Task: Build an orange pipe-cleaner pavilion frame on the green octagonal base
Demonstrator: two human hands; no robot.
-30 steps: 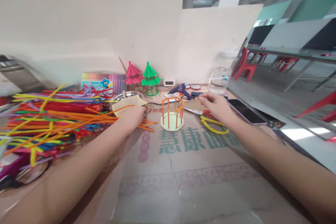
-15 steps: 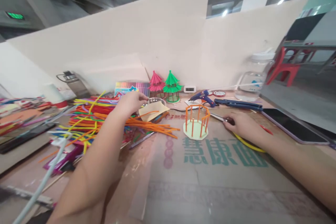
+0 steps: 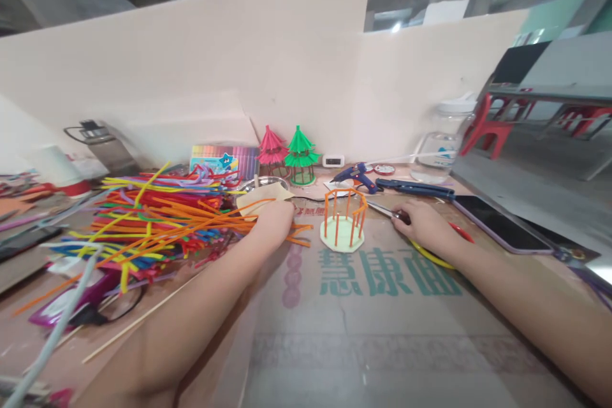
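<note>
My left hand [image 3: 276,223] is over the right end of the orange pipe cleaners [image 3: 210,222], beside a cream paper sheet [image 3: 262,199]; its fingertips are hidden behind the hand. My right hand [image 3: 417,222] is closed around the dark handle of a metal tool [image 3: 382,209], whose tip points left. Between the hands stands an orange frame of upright posts [image 3: 337,227] with a ring on top, on a pale green octagonal base [image 3: 342,243]. A yellow strand [image 3: 433,258] runs under my right hand.
Behind are a pink tower [image 3: 272,148], a green tower [image 3: 301,153], a small clock [image 3: 333,160], a blue glue gun [image 3: 356,173] and a water jug [image 3: 437,146]. A phone [image 3: 500,223] lies right. Colourful pipe cleaners [image 3: 143,223] and a wooden stick [image 3: 138,319] lie left.
My left hand has moved right and nearer, from the metal bowl to the orange pipe cleaners. My right hand still grips the tool. The view has turned slightly right.
</note>
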